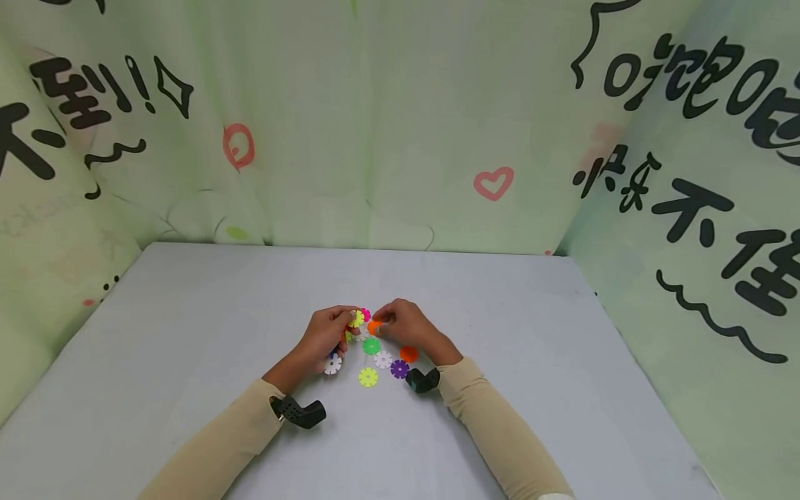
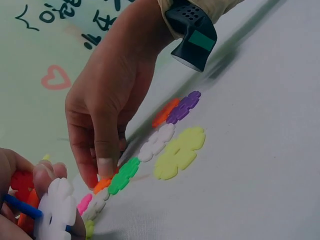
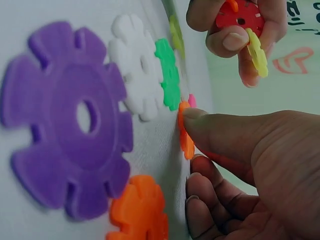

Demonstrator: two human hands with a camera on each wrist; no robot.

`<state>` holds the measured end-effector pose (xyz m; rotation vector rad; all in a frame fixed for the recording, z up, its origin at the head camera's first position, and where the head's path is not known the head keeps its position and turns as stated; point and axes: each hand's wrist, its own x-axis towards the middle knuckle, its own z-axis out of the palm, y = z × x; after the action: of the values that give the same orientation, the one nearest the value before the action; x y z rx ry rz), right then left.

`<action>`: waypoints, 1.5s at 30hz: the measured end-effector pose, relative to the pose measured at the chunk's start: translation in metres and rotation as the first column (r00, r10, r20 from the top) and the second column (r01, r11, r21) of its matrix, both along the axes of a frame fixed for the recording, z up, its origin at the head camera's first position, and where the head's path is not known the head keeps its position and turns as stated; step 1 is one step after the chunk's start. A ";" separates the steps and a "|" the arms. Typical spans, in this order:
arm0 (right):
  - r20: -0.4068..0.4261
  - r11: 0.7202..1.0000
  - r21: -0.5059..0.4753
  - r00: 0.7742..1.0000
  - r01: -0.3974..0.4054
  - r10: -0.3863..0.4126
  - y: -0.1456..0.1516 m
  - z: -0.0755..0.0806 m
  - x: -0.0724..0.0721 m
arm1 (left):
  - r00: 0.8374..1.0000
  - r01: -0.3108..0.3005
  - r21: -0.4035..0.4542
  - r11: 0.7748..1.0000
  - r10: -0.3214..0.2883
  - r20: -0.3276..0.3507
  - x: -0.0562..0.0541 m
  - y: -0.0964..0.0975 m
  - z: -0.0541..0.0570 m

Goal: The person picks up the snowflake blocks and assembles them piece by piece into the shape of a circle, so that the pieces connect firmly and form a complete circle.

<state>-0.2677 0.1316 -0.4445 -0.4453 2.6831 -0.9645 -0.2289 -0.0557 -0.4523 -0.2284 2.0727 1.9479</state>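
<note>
My left hand point(image 1: 328, 328) holds a cluster of joined notched plastic discs. The right wrist view shows its red disc point(image 3: 245, 16) and yellow disc point(image 3: 256, 54); a white disc point(image 2: 56, 210) and a blue piece point(image 2: 22, 206) show in the left wrist view. Just to the right, my right hand point(image 1: 409, 326) pinches an orange disc point(image 3: 185, 132) between thumb and fingers, low at the tabletop. Beside that disc lie a green disc point(image 2: 124, 176) and a pink one point(image 2: 84, 204). My left fingers hide part of the cluster.
Nearer on the white table point(image 1: 187, 333) lie a white disc point(image 1: 383, 359), a purple disc point(image 1: 400, 369), a second orange disc point(image 1: 409, 354) and a yellow disc point(image 1: 368, 377). A printed green curtain point(image 1: 375, 139) stands behind the table and along both sides.
</note>
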 end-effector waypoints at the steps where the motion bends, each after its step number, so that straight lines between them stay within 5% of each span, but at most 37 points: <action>1: 0.002 1.000 0.011 1.000 0.002 -0.002 0.000 0.000 0.000 | 1.000 0.000 0.001 1.000 0.000 0.002 0.000 0.000 0.000; 19: -0.026 0.998 -0.055 0.999 -0.024 0.022 0.007 0.000 0.011 | 0.999 0.045 0.052 0.998 -0.045 -0.006 0.002 0.001 -0.005; 37: -0.108 0.983 -0.175 0.994 -0.052 0.033 0.014 0.002 0.009 | 0.999 0.035 -0.006 0.999 -0.035 0.008 -0.001 -0.001 -0.004; 45: -0.080 0.972 -0.232 0.997 -0.030 0.012 0.014 0.003 0.010 | 0.999 0.046 -0.022 0.999 -0.046 0.006 -0.001 0.000 -0.006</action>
<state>-0.2581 0.1458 -0.4418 -0.5680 2.6363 -1.2883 -0.2297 -0.0560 -0.4580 -0.1895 2.0788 1.8961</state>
